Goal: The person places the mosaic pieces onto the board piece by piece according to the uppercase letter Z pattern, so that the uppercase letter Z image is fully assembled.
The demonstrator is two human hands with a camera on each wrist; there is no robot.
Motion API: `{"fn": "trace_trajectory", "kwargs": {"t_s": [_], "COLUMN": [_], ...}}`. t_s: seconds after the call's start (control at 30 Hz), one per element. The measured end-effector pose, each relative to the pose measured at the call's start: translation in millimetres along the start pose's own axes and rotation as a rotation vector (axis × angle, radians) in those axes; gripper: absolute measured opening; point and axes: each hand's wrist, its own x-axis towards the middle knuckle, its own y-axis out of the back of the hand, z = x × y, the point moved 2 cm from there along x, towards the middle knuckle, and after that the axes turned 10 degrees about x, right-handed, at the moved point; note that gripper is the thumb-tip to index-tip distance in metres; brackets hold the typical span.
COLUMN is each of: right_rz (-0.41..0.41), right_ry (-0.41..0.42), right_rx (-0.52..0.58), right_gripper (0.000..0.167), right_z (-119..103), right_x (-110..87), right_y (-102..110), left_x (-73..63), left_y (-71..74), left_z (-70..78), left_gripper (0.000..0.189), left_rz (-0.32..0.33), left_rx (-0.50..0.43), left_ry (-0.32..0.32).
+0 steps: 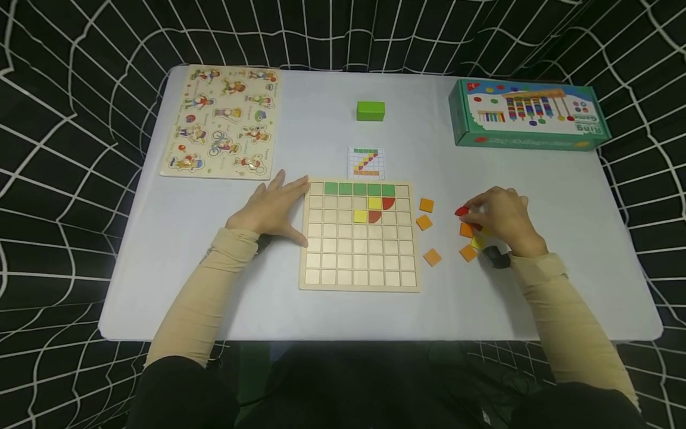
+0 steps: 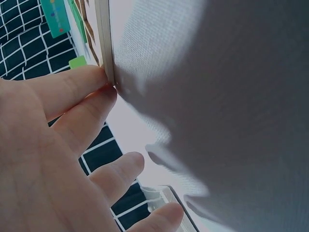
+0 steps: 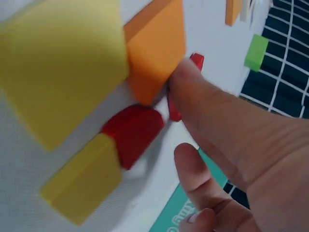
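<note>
My left hand (image 1: 272,205) lies spread along the left edge of a wooden grid board (image 1: 360,285), fingertips and thumb at its rim. In the left wrist view, two straight fingers touch the board's side (image 2: 105,43). On the board are a row of green squares (image 1: 360,189), two yellow squares (image 1: 374,203) and two red quarter-circle tiles (image 1: 388,204). My right hand (image 1: 501,217) pinches a red quarter-circle tile (image 1: 462,211) right of the board. The thumb hides much of it in the right wrist view. Close by lie orange squares (image 1: 468,253), yellow tiles (image 3: 82,179) and another red tile (image 3: 135,133).
A pattern card (image 1: 367,163) lies behind the board, with a green block (image 1: 370,111) farther back. A peg puzzle (image 1: 220,122) is at the back left, a green game box (image 1: 530,116) at the back right. Loose orange squares (image 1: 432,257) lie beside the board. White netting surrounds the table.
</note>
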Motion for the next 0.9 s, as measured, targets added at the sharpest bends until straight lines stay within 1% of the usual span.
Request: {"fn": "trace_trajectory", "kwargs": {"t_s": [0.2,0.3,0.47,0.57,0.7,0.77,0.9], "right_rz": [-0.017,-0.028,-0.042,-0.082,-0.170,-0.201,-0.215], "right_ry": [-0.014,-0.019,-0.034,-0.043,-0.051,-0.052,-0.082], "right_rx": [-0.028,-0.037,-0.023,-0.002,-0.014,-0.014,0.020], "right_gripper": [0.041,0.045,0.049,0.052,0.055,0.056,0.059], "right_z": [-5.4,-6.1,-5.2,-5.8,-7.9,-8.2,-7.2], "right_x": [4.5,6.1,8.9,10.7,12.9,13.5,13.6], "right_y": [1.9,2.7,3.5,4.6,5.8,5.8,3.4], "left_x": [-1.5,-1.7,-1.0,-0.5,-0.1,-0.5,-1.5], "left_y": [1.3,1.0,0.4,0.1,-0.1,0.6,1.2], "left_z": [0.2,0.4,-0.4,-0.5,-1.1,-0.9,0.1], "left_gripper": [0.133,0.133,0.133,0.133,0.133,0.133,0.133], "left_rz": [0.005,0.001,0.006,0.005,0.006,0.007,0.007], "left_rx": [-0.006,-0.002,0.007,0.011,0.014,0.013,0.003], "left_ry": [-0.001,0.000,0.000,0.001,0.000,0.000,-0.002]}}
